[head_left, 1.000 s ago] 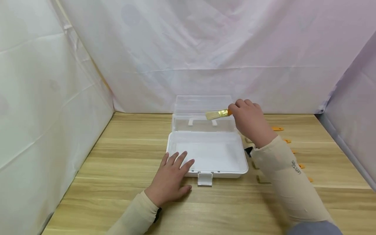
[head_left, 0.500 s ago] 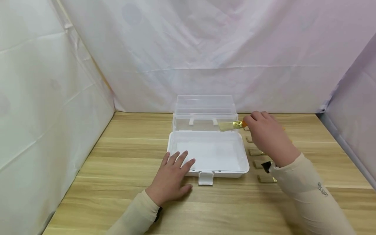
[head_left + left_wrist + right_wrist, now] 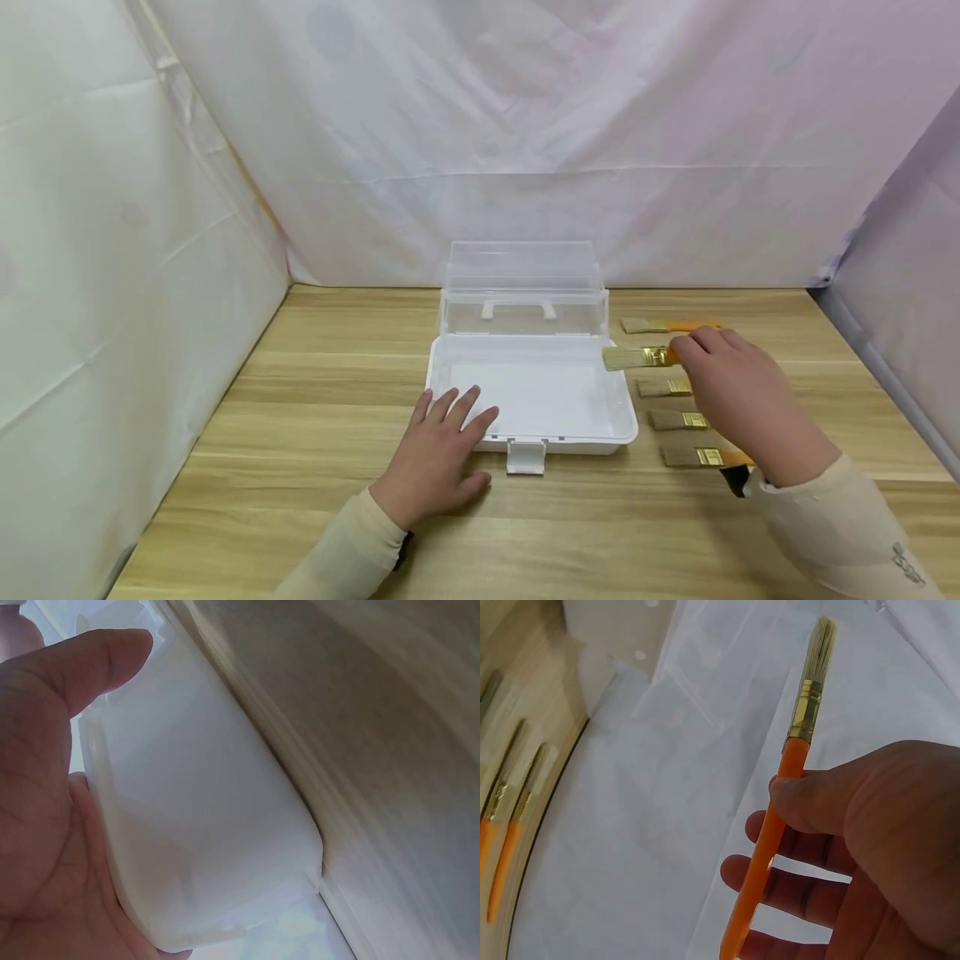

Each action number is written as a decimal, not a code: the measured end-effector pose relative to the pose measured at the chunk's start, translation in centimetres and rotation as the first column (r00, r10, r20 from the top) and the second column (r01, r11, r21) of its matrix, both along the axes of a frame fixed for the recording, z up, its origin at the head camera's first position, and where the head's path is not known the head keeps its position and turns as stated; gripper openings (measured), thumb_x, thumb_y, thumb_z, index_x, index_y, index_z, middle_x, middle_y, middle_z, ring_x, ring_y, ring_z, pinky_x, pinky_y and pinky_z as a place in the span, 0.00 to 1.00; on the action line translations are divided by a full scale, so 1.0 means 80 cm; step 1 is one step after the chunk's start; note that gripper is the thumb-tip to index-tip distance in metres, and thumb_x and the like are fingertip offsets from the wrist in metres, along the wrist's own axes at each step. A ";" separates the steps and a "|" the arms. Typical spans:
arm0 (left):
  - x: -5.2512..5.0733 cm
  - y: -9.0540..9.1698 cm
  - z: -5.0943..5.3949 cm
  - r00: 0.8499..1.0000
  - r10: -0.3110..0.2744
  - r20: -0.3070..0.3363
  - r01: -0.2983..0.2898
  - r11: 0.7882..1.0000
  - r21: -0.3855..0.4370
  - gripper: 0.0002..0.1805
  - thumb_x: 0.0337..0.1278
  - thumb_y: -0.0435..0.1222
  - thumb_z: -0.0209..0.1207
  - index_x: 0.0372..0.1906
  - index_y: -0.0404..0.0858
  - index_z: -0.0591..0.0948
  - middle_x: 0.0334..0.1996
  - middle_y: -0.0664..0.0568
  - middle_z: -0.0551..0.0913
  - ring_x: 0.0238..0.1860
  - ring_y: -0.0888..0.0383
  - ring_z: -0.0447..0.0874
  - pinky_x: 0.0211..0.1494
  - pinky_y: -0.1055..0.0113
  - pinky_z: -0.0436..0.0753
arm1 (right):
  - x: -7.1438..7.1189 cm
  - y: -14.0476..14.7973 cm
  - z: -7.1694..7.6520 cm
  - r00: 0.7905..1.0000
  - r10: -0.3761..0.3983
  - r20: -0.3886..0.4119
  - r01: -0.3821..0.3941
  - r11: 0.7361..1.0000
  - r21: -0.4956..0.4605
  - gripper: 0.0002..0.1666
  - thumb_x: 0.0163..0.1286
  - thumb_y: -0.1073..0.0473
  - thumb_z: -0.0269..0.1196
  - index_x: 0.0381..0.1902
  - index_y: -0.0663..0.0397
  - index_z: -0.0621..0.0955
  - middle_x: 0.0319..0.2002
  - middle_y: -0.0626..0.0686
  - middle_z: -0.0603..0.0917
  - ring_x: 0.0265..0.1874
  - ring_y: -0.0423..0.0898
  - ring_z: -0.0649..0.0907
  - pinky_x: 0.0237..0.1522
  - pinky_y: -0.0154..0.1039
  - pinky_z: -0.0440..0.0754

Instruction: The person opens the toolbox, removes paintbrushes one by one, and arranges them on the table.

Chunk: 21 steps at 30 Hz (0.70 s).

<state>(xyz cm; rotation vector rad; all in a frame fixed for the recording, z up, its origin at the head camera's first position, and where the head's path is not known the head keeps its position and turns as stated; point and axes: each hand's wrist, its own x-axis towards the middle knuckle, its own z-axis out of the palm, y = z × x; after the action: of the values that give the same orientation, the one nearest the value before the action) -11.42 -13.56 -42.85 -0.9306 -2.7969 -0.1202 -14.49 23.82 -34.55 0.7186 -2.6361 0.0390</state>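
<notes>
My right hand [image 3: 750, 396] pinches the orange handle of a paintbrush [image 3: 637, 357], thumb against fingers. In the head view its pale bristles point left, over the right rim of an open white plastic box [image 3: 543, 392]. The right wrist view shows the same paintbrush [image 3: 804, 712] with its gold ferrule. My left hand [image 3: 437, 462] rests on the box's front left rim, fingers spread and fairly straight. From the left wrist, the thumb lies in front of the box wall [image 3: 195, 787]. The transparent lid [image 3: 525, 271] is tipped back behind the box.
Several more paintbrushes lie in a column right of the box, among them a far brush [image 3: 645, 326] and a near brush [image 3: 686, 457]. A latch [image 3: 526, 457] hangs at the box's front. White cloth [image 3: 525, 125] encloses the wooden table [image 3: 330, 350].
My right hand has carried the paintbrush right and towards me, from above the lid to beside the box's right rim. The left hand and the box have stayed put.
</notes>
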 end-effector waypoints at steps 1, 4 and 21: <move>0.000 0.000 0.000 1.000 -0.001 0.000 0.001 1.000 0.002 0.43 0.46 0.58 0.68 0.70 0.49 0.71 0.71 0.43 0.67 0.67 0.40 0.67 0.69 0.37 0.57 | 0.004 0.004 -0.001 1.000 0.001 -0.002 -0.001 1.000 0.002 0.19 0.51 0.79 0.67 0.39 0.58 0.79 0.36 0.57 0.80 0.35 0.58 0.80 0.31 0.51 0.79; 0.000 0.000 -0.001 1.000 -0.001 0.001 0.001 1.000 0.004 0.44 0.45 0.58 0.68 0.70 0.49 0.71 0.71 0.43 0.67 0.67 0.40 0.67 0.69 0.37 0.57 | 0.014 0.015 -0.004 1.000 -0.001 -0.005 0.001 1.000 0.008 0.20 0.49 0.78 0.69 0.39 0.58 0.78 0.37 0.57 0.80 0.35 0.58 0.80 0.30 0.52 0.79; 0.000 0.001 0.000 1.000 0.005 -0.005 -0.005 1.000 0.001 0.44 0.43 0.58 0.69 0.69 0.49 0.72 0.70 0.43 0.67 0.67 0.40 0.68 0.69 0.37 0.59 | 0.058 0.078 -0.055 0.999 0.029 -0.021 -0.030 0.998 -0.055 0.38 0.80 0.39 0.31 0.41 0.59 0.80 0.36 0.55 0.82 0.32 0.57 0.82 0.31 0.54 0.80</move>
<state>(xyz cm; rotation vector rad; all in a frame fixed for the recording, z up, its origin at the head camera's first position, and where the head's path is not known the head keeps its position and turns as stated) -11.42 -13.51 -42.87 -0.9222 -2.7948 -0.1181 -9.85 30.04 -38.95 0.7351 -2.5949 0.1123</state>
